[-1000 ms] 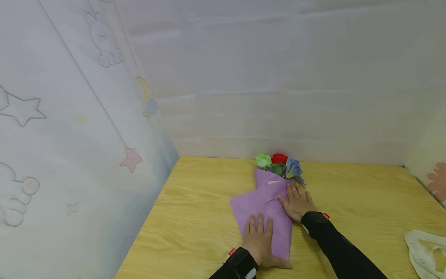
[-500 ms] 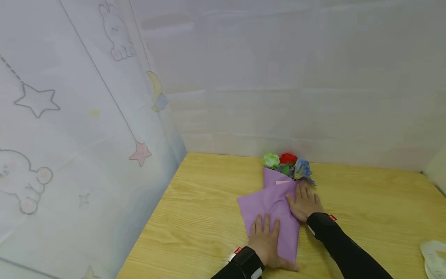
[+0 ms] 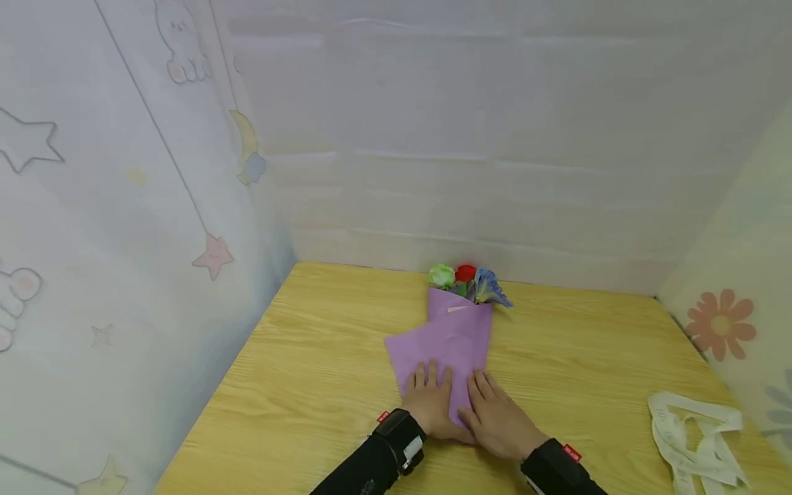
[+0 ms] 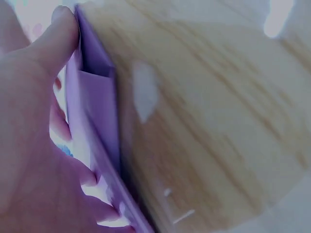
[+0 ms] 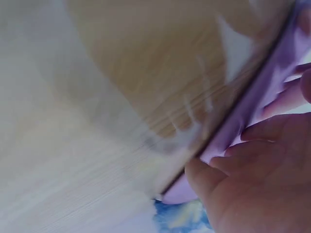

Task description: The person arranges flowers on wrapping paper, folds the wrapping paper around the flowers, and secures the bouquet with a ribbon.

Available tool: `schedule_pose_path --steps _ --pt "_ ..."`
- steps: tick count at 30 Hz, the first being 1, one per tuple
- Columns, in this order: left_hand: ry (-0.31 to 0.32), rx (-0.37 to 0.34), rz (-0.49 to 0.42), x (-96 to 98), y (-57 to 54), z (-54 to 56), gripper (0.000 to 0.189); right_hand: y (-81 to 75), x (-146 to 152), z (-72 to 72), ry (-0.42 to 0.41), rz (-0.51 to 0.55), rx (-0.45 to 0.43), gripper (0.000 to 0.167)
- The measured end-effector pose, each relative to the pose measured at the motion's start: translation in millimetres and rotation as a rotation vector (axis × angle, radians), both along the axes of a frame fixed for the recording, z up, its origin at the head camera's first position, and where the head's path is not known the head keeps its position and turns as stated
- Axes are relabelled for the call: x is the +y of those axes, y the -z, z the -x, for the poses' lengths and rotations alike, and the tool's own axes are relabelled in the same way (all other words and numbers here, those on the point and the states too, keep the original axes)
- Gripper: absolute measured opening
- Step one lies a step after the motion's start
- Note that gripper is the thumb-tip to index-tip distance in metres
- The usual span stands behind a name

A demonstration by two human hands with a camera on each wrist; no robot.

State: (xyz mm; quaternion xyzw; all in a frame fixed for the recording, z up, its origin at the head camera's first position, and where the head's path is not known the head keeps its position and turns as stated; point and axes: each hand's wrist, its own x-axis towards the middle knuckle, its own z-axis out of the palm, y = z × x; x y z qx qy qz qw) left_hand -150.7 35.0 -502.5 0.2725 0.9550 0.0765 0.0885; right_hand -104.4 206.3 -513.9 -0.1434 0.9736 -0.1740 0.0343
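Observation:
A small bouquet lies on the table, wrapped in purple paper (image 3: 454,337) with a folded-over flap. From its far end stick out a pale green flower (image 3: 442,276), a red flower (image 3: 466,273) and a blue flower (image 3: 489,285). My left hand (image 3: 430,405) rests with extended fingers on the lower left of the wrap. The right hand (image 3: 502,421) lies along the lower right edge, its fingertips on the paper, near the left thumb. In the left wrist view the paper's folded end (image 4: 99,92) gapes beside the thumb. The right wrist view shows fingers against the purple edge (image 5: 228,131).
A cream ribbon-like strip (image 3: 667,437) lies loosely looped on the wooden table (image 3: 594,357) at the right. A pale back wall (image 3: 482,206) rises behind the far edge, and a printed wall (image 3: 155,309) borders the left side.
My right hand has slid from the wrap's upper right, beside the blue flower, down to its lower right edge near the left hand. The left hand stays on the lower paper; the head view shifted.

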Motion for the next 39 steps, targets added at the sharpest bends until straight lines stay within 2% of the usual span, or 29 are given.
schedule_pose_path --steps 2,5,9,12,17,23,26,31,33,39 --pt "0.007 0.009 -0.009 -4.3 -1.2 2.7 0.124 -7.0 -9 -9.4 0.011 0.031 -0.029 0.064" --pt "0.017 0.061 -0.035 -6.7 6.0 8.3 0.113 -11.2 -18 -18.7 0.054 0.071 -0.075 0.066" --pt "0.019 0.130 -0.054 -9.6 14.8 12.2 0.094 -4.7 -21 -24.7 0.050 0.088 -0.067 0.069" --pt "0.018 0.110 -0.047 -14.9 12.3 10.7 0.087 4.3 -20 -27.2 0.023 0.054 -0.036 0.071" --pt "0.027 0.044 0.006 -20.2 11.4 8.6 0.086 16.7 -16 -30.0 -0.012 0.017 -0.024 0.074" --pt "0.023 0.039 0.046 -21.4 5.1 3.0 0.086 9.1 -19 -34.8 -0.010 0.007 -0.060 0.070" --pt "0.009 0.048 0.041 -23.0 5.9 1.4 0.085 5.3 -21 -35.7 -0.016 -0.026 -0.066 0.068" --pt "-0.020 0.057 0.039 -36.4 13.1 5.8 0.088 6.4 -31 -25.5 -0.066 -0.063 -0.014 0.064" --pt "-0.036 0.062 0.046 -50.3 17.7 11.8 0.088 6.9 -43 -16.4 -0.098 -0.085 0.011 0.064" --pt "-0.094 0.024 -0.003 -108.1 14.7 22.3 0.088 5.4 -95 10.4 -0.184 -0.176 0.016 0.065"
